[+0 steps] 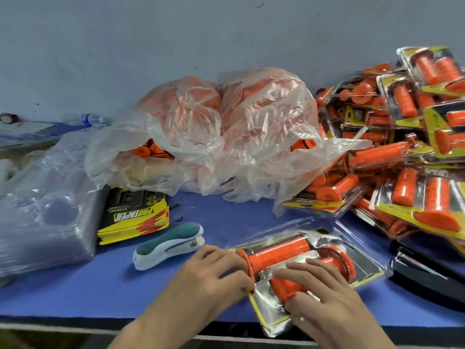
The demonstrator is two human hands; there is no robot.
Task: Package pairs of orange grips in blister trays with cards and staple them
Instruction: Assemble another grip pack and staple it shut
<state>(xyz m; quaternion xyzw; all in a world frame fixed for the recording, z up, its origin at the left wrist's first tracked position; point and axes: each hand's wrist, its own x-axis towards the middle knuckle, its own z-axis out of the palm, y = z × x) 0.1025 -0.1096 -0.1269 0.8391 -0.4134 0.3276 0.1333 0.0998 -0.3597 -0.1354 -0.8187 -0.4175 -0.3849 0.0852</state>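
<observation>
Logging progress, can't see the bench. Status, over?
Copy: left hand pinches blister pack edge, right hand presses on top. Two orange grips inside. Untouched teal stapler beside left hand. Nothing blocking.

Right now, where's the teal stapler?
Head view: the teal stapler lies on the blue table, left of centre, just in front of the card stack and left of the left hand.

A blue-covered worktop [63,298] runs back to a grey-blue wall [226,34], with a clear water bottle [88,119] lying far back on the left, crumpled clear plastic bags [251,147] slumped mid-worktop, and a black object [427,275] near the right edge.
</observation>
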